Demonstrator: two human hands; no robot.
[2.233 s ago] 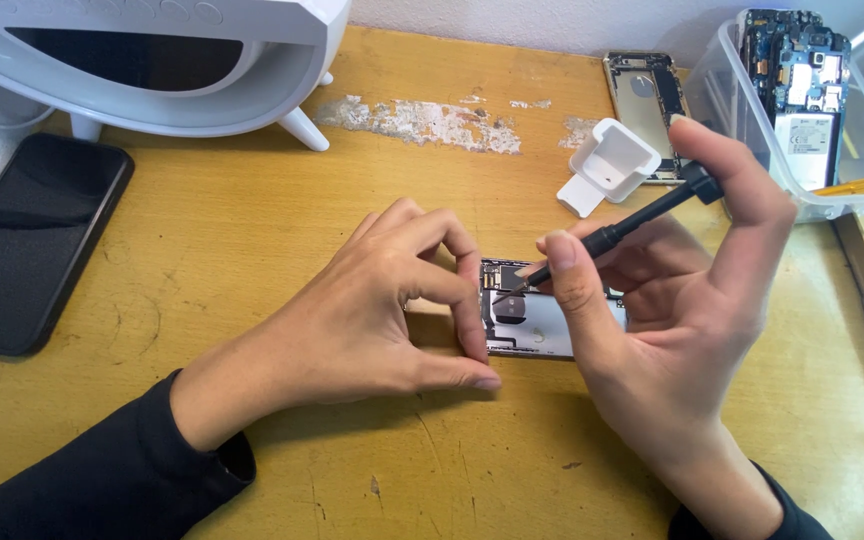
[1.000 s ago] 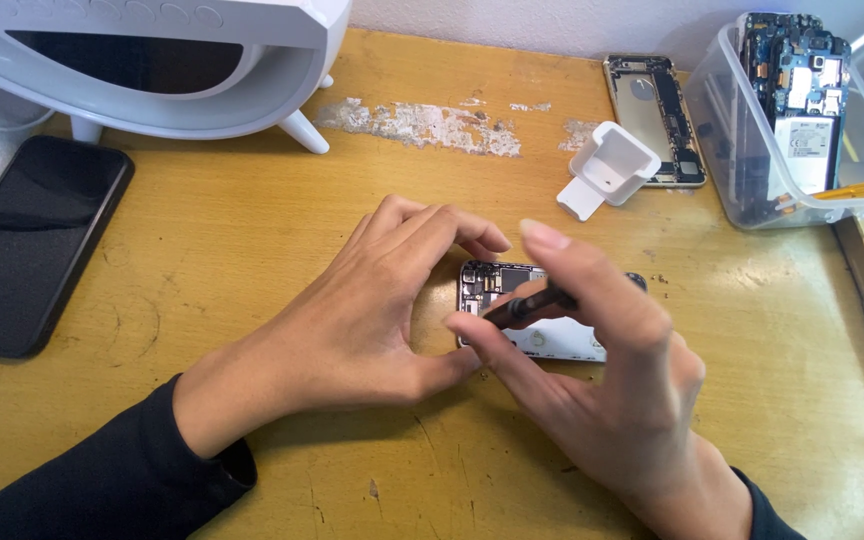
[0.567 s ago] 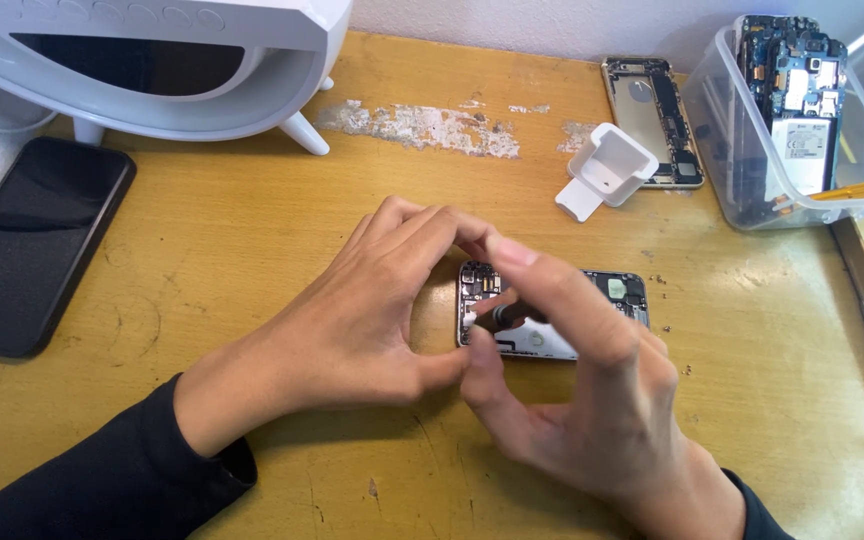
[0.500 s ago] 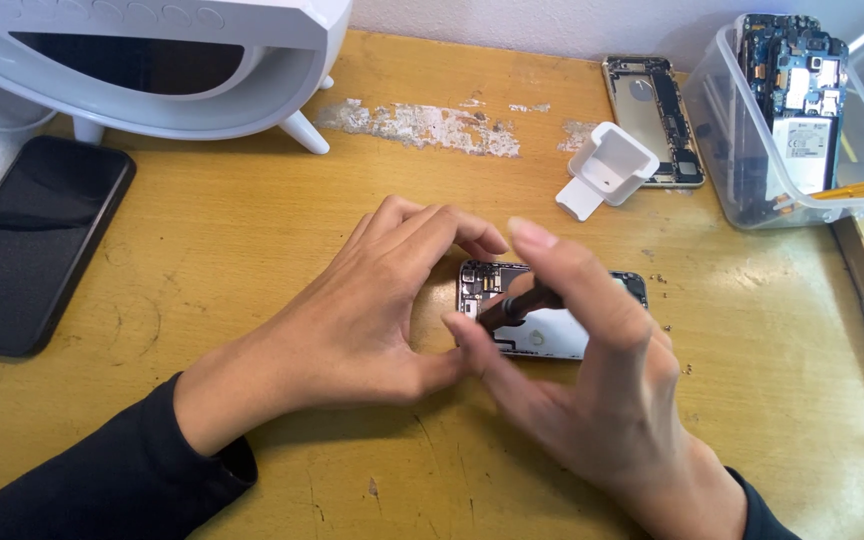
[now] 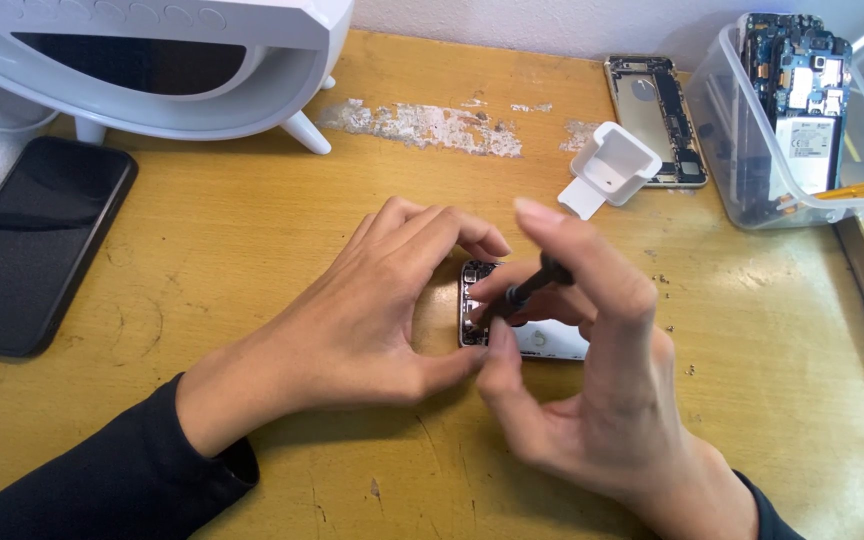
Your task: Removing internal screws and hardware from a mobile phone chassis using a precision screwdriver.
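At frame centre on the wooden surface (image 5: 252, 250), I see the opened phone (image 5: 542, 338) lying with its long axis left to right, directly under both hands. My left hand (image 5: 372, 310) has its fingers pinched on the phone's left end; my right hand (image 5: 592, 390) has its fingers clamped on a dark screwdriver (image 5: 527, 290). Upper right, a clear tub (image 5: 752, 170) holds circuit boards (image 5: 802, 90).

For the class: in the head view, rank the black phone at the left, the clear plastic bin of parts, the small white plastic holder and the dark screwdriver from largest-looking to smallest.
1. Black phone, though its outline is close to the bin's.
2. Clear plastic bin, partly cut off by the frame edge, so the top two are unsure.
3. Small white plastic holder.
4. Dark screwdriver, mostly hidden in the right hand.
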